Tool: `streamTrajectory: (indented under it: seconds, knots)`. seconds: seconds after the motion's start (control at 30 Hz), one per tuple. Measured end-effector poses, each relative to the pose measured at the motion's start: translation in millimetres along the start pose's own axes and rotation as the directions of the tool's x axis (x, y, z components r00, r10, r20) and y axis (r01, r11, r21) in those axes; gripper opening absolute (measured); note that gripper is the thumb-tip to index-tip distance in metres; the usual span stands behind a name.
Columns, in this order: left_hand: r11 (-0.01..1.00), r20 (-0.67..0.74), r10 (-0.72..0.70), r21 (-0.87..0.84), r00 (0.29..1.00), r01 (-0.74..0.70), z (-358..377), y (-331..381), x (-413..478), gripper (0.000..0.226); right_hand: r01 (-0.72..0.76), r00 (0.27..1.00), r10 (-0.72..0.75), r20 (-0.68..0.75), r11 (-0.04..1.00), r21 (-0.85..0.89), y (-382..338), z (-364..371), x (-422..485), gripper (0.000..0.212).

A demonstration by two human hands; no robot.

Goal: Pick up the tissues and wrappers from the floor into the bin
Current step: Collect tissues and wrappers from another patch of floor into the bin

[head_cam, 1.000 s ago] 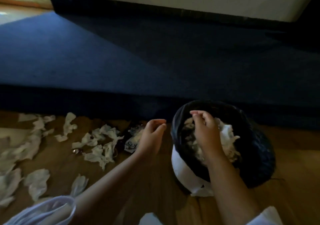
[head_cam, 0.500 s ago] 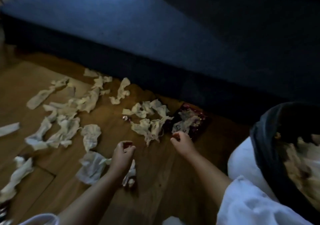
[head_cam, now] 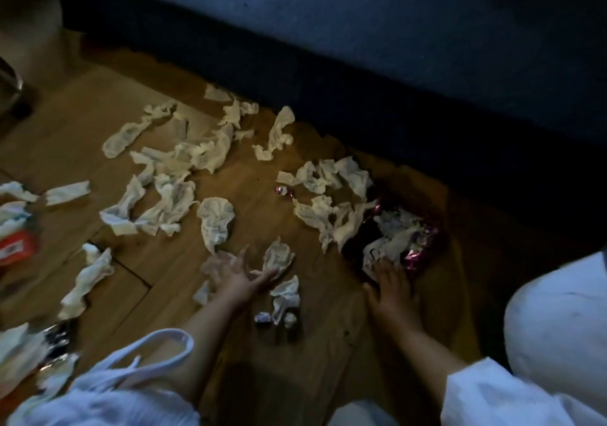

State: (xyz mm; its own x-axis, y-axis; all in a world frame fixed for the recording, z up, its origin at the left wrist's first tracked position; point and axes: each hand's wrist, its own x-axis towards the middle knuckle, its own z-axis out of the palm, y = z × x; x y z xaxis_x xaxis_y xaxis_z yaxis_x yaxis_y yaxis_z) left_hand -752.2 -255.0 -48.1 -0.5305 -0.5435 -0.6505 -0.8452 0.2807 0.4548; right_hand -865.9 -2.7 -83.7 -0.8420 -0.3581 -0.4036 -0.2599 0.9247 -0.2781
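Several crumpled white tissues (head_cam: 170, 169) lie scattered over the wooden floor (head_cam: 328, 327). My left hand (head_cam: 237, 278) is spread open low over the floor, its fingers beside a crumpled tissue (head_cam: 279, 256) and over a blurred one. My right hand (head_cam: 391, 289) reaches forward with straight fingers that touch the near edge of a shiny dark purple wrapper (head_cam: 399, 233). A small foil wrapper (head_cam: 284, 191) lies further out. Only the bin's white side (head_cam: 558, 320) shows, at the right edge.
A dark blue sofa or bed (head_cam: 394, 48) runs along the far side of the floor. An orange packet (head_cam: 16, 248) and more tissues lie at the left edge. Small wrapped bits (head_cam: 262, 318) sit between my arms.
The view has swung left and down, away from the bin. Both hands left the bin and reached out low over the floor; the right one now touches the purple wrapper.
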Motion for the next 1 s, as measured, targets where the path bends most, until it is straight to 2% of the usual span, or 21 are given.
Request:
streamTrajectory:
  seconds: [0.07,0.17,0.23,0.33,0.4,0.43,0.5,0.57,0.6,0.73,0.8,0.87,0.93,1.0]
  knots:
    - [0.995,0.008,0.049,0.089,0.999,-0.049,18,4,-5,0.095,0.056,0.997,-0.058,-0.052,0.997,-0.053,0,9,-28,0.064]
    - [0.947,0.055,0.218,0.229,0.974,-0.225,46,12,-22,0.1,0.11,0.989,-0.112,-0.096,0.994,-0.025,13,19,-47,0.071]
    - [0.888,0.096,0.305,0.33,0.948,-0.319,62,8,-28,0.097,0.124,0.987,-0.12,-0.11,0.992,0.036,18,12,-48,0.07]
    - [0.794,0.172,0.343,0.472,0.923,-0.383,76,-10,-36,0.085,0.13,0.969,-0.086,-0.232,0.975,0.178,22,-2,-38,0.062]
    - [0.732,0.077,0.455,0.535,0.887,-0.422,82,-21,-41,0.092,0.13,0.974,-0.077,-0.213,0.96,0.248,21,-13,-31,0.072]
    - [0.733,0.04,0.48,0.531,0.876,-0.425,83,-26,-41,0.09,0.142,0.98,-0.101,-0.171,0.958,0.25,20,-16,-28,0.077]
    - [0.767,0.103,0.416,0.495,0.904,-0.409,79,-31,-43,0.066,0.209,0.977,-0.204,-0.068,0.975,0.081,17,-19,-20,0.08]
    - [0.777,0.153,0.385,0.478,0.91,-0.409,75,-32,-42,0.052,0.268,0.963,-0.268,0.016,0.954,-0.132,15,-14,-18,0.072]
    - [0.79,0.132,0.407,0.446,0.904,-0.421,71,-32,-41,0.049,0.281,0.959,-0.282,0.011,0.952,-0.123,14,-11,-18,0.065]
    - [0.903,-0.02,0.417,0.121,0.909,-0.412,62,-24,-37,0.027,0.35,0.932,-0.333,-0.146,0.929,0.119,17,-1,-15,0.049]
    - [0.919,-0.112,0.374,-0.085,0.92,-0.384,55,-9,-40,0.03,0.325,0.935,-0.279,-0.221,0.921,0.213,16,-4,-13,0.029]
    - [0.897,-0.143,0.385,-0.174,0.912,-0.406,55,8,-40,0.03,0.265,0.942,-0.17,-0.29,0.906,0.33,11,-11,-12,0.024]
    - [0.879,-0.162,0.424,-0.163,0.891,-0.448,58,23,-33,0.023,0.14,0.953,0.019,-0.302,0.856,0.497,8,-18,-12,0.027]
    - [0.878,-0.139,0.439,-0.145,0.888,-0.457,61,38,-27,0.022,0.006,0.934,0.197,-0.3,0.827,0.563,10,-22,-12,0.029]
